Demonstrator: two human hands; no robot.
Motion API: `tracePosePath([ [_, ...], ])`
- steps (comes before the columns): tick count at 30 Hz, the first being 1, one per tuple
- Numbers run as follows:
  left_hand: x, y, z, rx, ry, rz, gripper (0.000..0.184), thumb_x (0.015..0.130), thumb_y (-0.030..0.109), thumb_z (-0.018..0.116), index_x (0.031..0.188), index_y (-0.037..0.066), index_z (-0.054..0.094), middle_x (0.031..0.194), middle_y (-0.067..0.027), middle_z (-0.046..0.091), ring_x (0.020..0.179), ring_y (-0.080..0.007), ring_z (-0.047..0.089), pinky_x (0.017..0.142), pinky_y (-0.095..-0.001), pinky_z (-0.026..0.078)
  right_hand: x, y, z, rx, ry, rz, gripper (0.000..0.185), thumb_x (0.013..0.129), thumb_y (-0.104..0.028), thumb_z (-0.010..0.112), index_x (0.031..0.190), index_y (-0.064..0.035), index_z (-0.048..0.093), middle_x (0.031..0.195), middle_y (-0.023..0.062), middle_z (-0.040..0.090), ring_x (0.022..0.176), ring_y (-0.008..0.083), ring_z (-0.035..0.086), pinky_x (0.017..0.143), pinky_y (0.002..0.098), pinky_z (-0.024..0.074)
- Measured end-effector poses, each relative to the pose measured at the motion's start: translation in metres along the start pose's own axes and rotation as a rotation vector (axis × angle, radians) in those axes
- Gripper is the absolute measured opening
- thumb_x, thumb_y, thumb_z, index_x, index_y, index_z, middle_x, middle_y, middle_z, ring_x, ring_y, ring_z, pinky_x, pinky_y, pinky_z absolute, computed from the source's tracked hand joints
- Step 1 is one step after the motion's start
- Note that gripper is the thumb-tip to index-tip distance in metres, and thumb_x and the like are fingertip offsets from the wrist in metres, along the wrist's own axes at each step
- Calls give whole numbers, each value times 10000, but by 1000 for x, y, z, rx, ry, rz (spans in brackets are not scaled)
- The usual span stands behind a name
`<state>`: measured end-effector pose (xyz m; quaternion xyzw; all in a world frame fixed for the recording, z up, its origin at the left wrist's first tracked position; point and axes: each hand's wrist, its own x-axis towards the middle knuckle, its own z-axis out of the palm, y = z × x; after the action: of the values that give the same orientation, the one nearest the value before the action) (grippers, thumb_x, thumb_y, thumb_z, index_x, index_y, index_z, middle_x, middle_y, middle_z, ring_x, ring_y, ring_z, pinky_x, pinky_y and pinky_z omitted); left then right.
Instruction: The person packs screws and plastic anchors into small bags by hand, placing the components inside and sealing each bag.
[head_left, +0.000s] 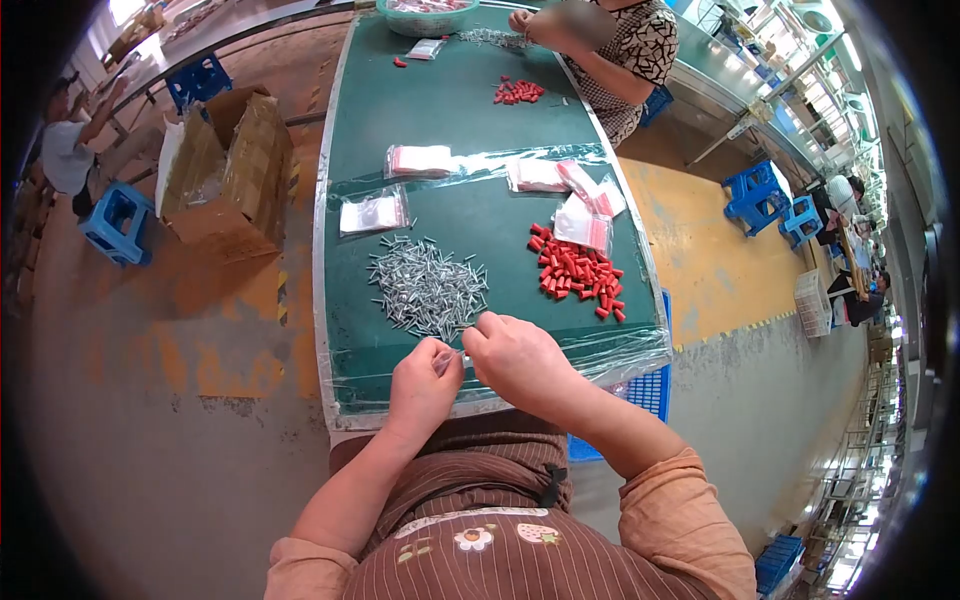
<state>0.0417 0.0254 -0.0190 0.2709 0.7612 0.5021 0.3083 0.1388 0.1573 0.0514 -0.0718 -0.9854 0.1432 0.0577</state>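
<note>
Near the table's front edge, my left hand is closed around a small clear plastic bag. My right hand meets it from the right, thumb and fingertips pinched at the bag's edge; what the bag contains is too small to tell. Just beyond my fingers lies a heap of small silvery metal pins or screws. To the right is a pile of red plastic caps or plugs. Stacks of clear zip bags with red strips lie behind the heaps, some resting against the red pile.
Clear film covers parts of the green table. Across it, a co-worker handles similar parts beside a red pile. A green basin stands at the far end. A cardboard box and blue stools stand on the floor.
</note>
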Motion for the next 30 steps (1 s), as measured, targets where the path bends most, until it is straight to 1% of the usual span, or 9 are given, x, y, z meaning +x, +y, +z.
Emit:
tracePosePath([
  [1, -1, 1, 1, 21, -4, 20, 199, 908, 156, 677, 829, -3, 587, 680, -19, 610, 632, -69, 532, 568, -259, 445, -1, -1, 3, -38, -14, -15, 94, 748, -57, 647, 813, -58, 579, 819, 93, 558, 788, 294, 616, 696, 390, 520],
  [5, -2, 1, 2, 41, 10, 48, 213, 909, 172, 676, 823, -2, 590, 677, -20, 614, 628, -70, 525, 567, -255, 441, -2, -6, 4, -109, -34, -76, 109, 720, -46, 639, 811, -66, 581, 811, 84, 551, 781, 287, 602, 706, 371, 513],
  [8, 0, -4, 1, -10, -2, 5, 180, 911, 152, 654, 831, 3, 593, 681, -20, 619, 628, -69, 540, 570, -252, 446, -3, 2, 2, -22, -5, -108, 111, 745, -40, 642, 847, -53, 597, 825, 91, 563, 797, 286, 614, 704, 381, 514],
  [14, 1, -3, -4, -161, -50, -89, 119, 908, 107, 619, 858, 2, 594, 701, -21, 626, 634, -73, 568, 575, -246, 457, -7, 6, -10, 331, 42, 106, 134, 816, -62, 698, 925, -42, 624, 881, 97, 616, 836, 286, 636, 702, 392, 518],
  [17, 0, 0, -2, -231, -79, -111, 112, 913, 97, 615, 866, -3, 593, 715, -22, 628, 641, -74, 568, 579, -242, 457, -10, 10, 5, 379, 102, 24, 135, 810, -61, 718, 908, -33, 628, 893, 96, 627, 819, 291, 637, 706, 385, 519],
  [20, 1, -3, -1, -258, -104, -114, 104, 921, 88, 607, 873, -3, 594, 720, -20, 626, 650, -73, 567, 588, -238, 457, -11, 10, 12, 369, 123, -23, 132, 806, -52, 717, 913, -29, 643, 908, 97, 633, 828, 289, 640, 722, 381, 523],
  [23, 0, -1, -2, -256, -117, -124, 102, 928, 88, 605, 876, 0, 596, 718, -16, 623, 655, -72, 563, 598, -235, 455, -14, 8, 7, 391, 120, 44, 139, 805, -59, 718, 927, -31, 658, 915, 97, 636, 854, 288, 641, 747, 382, 528],
  [26, 0, 0, -1, -294, -133, -139, 102, 930, 92, 608, 879, 4, 597, 718, -13, 621, 658, -71, 556, 601, -232, 446, -18, 12, 12, 396, 121, 6, 92, 803, -60, 683, 891, -41, 665, 902, 100, 625, 855, 298, 623, 745, 394, 517],
  [30, 1, -3, 1, -371, -163, -173, 100, 944, 101, 601, 903, 10, 598, 724, -9, 615, 664, -73, 545, 603, -230, 433, -22, 9, 16, 273, 162, -44, 76, 783, -65, 696, 854, -60, 671, 925, 85, 627, 874, 282, 611, 768, 386, 510],
])
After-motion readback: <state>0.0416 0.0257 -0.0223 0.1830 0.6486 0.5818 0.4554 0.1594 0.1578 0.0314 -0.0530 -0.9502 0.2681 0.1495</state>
